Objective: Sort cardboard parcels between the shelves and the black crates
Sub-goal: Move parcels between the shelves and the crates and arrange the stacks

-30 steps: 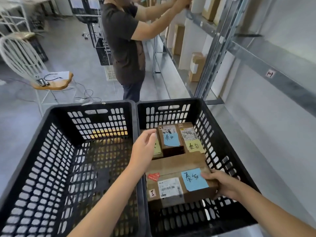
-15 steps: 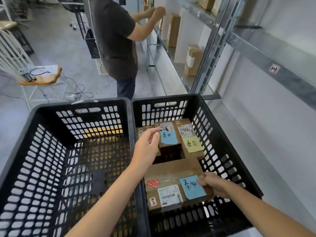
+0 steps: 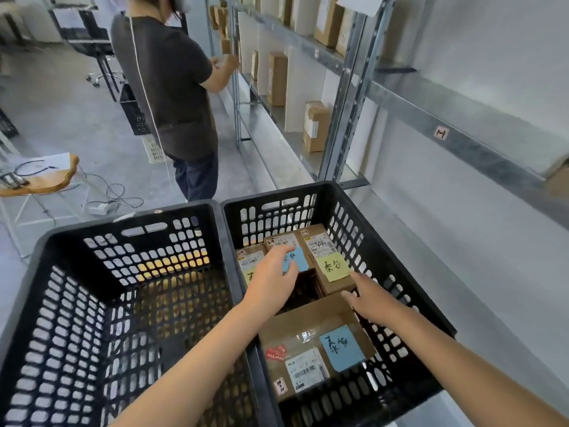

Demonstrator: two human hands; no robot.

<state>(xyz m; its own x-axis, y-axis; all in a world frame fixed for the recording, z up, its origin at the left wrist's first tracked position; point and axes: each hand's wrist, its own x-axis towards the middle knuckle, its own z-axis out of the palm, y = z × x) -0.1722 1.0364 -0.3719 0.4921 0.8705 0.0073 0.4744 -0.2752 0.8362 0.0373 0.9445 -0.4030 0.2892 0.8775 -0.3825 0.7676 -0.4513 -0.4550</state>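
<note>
Hovering above parcels [image 3: 338, 283] — left hand [image 3: 272, 277] relaxed, right hand [image 3: 371, 302] flat, empty

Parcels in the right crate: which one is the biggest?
The flat parcel at the near end, with a blue note and a red sticker on top. The other three are narrower, side by side at the far end.

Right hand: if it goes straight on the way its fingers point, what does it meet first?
Most likely the parcel with the yellow note. The right hand points up and left at its near end. Depth is unclear, so the fingertips may pass just above it.
</note>
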